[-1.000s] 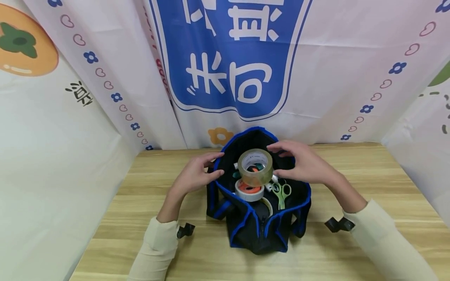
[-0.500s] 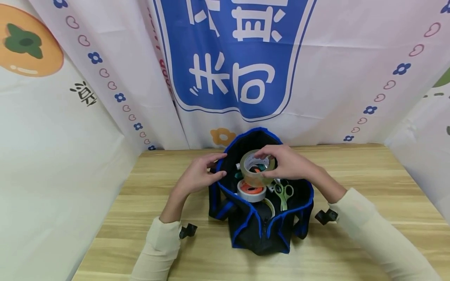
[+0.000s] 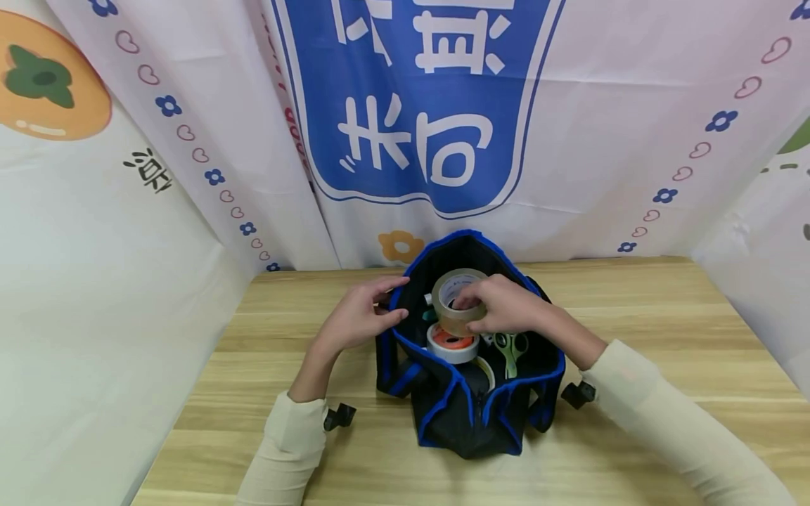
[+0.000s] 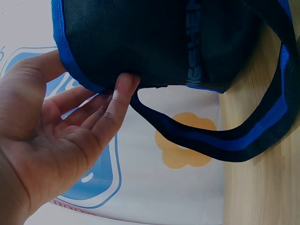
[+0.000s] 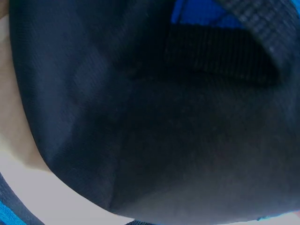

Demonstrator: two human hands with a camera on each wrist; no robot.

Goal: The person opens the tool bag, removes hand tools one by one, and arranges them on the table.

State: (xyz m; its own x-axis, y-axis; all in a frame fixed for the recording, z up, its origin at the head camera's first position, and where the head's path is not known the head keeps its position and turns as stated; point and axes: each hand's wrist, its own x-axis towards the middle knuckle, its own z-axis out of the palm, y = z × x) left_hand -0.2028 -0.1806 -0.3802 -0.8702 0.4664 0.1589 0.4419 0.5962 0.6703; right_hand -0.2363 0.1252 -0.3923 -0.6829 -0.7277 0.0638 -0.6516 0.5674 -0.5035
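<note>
In the head view a black tool bag [image 3: 471, 436] with blue trim stands unzipped on the table. My right hand [image 3: 506, 303] reaches in and pinches a wide roll of clear packing tape [image 3: 458, 327], fingers inside its ring and thumb on the outer side. My left hand [image 3: 357, 313] holds the bag's left rim, thumb and index finger over the blue edge; in the left wrist view its little finger lies against the outer wall. Under the packing tape sits a white tape roll [image 3: 451, 353] with an orange core. Green-handled scissors [image 3: 510, 348] lie to its right.
Another tape roll [image 3: 486, 372] shows at the bag's near side. Strap handles hang at both sides, the left handle [image 4: 211, 147] looping out over the wooden table [image 3: 253, 393]. A printed cloth backdrop [image 3: 607, 154] rises right behind the bag. Black bag fabric [image 5: 140, 140] fills the right wrist view.
My right hand has moved left from the bag's right side, and its fingers have gone into the packing tape's ring. The left hand stays at the rim.
</note>
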